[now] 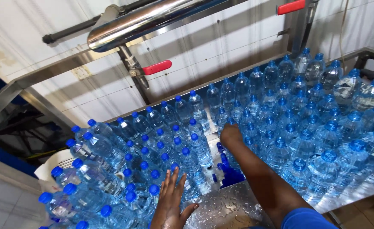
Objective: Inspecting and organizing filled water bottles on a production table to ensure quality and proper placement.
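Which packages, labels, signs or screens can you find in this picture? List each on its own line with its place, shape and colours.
Water bottles: clear bluish plastic with blue caps, no labels seen, crowded upright across the wet steel table; some at left tilted.
Sticker: small pale square on the white wall behind, upper left; its print is unclear.
No signs or screens in view.

R hand (230, 135) fingers hidden among bottles (254, 127).

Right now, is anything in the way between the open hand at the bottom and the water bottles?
Nothing visible. The left hand is spread open right at the blue-capped bottles on the wet metal table, with no gap-filler between. The right hand already reaches in among the bottles farther back.
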